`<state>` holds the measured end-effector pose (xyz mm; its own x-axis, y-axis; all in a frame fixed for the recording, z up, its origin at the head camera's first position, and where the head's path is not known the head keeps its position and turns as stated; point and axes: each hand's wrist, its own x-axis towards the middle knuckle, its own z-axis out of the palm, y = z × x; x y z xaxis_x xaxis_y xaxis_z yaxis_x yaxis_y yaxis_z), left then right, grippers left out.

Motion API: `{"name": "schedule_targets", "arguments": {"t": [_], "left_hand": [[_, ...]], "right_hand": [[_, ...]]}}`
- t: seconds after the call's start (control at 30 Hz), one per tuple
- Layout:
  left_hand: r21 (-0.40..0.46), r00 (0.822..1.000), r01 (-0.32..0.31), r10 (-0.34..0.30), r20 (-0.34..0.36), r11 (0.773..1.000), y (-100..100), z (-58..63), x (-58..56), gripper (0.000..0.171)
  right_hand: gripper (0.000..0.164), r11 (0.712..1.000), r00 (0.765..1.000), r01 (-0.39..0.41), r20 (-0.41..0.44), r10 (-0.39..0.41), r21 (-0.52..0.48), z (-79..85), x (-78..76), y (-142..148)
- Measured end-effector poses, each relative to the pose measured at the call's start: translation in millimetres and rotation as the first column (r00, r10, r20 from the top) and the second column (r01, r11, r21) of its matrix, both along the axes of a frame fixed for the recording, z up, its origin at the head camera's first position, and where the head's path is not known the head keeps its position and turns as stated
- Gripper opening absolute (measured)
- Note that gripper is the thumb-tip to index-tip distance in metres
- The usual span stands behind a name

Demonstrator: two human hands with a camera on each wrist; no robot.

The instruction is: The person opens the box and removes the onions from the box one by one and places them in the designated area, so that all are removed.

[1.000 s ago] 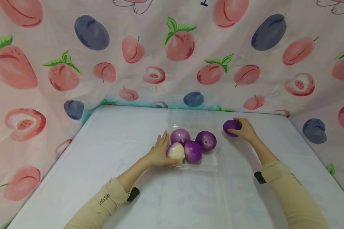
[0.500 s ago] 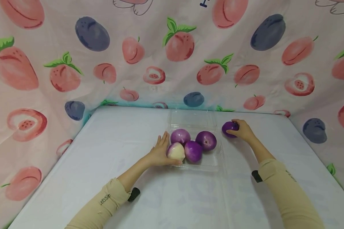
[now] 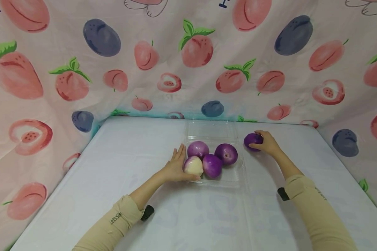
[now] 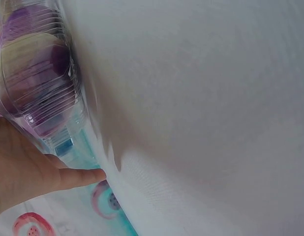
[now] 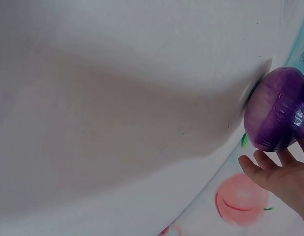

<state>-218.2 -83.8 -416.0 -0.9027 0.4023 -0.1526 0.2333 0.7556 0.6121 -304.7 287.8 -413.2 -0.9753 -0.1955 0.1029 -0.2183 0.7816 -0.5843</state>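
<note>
A clear plastic clamshell box lies with its lid folded back in the head view. Inside sit a pale purple onion, a white-and-purple onion and two darker purple onions. My left hand rests against the box's left side, fingers straight, thumb along its front edge; the left wrist view shows the box wall above the hand. To the right of the box, my right hand grips another dark purple onion between thumb and fingers. In the right wrist view that onion appears close to the white surface.
The transparent lid lies toward the back edge of the white-covered table. A fruit-print cloth hangs behind the table and along both sides.
My right hand has shifted slightly left toward the box with the gripped onion over the past second, and is nearly still lately. My left hand stays at the box.
</note>
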Motion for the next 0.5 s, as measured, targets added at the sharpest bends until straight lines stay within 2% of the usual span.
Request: {"name": "schedule_targets", "arguments": {"t": [0.3, 0.5], "left_hand": [[0.004, 1.000, 0.002, -0.002, 0.008, 1.000, -0.3, 1.8, 1.3, 0.127], [0.007, 1.000, 0.004, -0.004, 0.010, 1.000, -0.3, 3.3, 1.3, 0.127]], "right_hand": [[0.065, 1.000, 1.000, -0.005, 0.003, 0.005, 0.000, 1.2, 2.5, -1.7], [0.062, 1.000, 0.999, 0.001, -0.049, -0.001, 0.003, 2.2, 3.4, -2.8]]}}
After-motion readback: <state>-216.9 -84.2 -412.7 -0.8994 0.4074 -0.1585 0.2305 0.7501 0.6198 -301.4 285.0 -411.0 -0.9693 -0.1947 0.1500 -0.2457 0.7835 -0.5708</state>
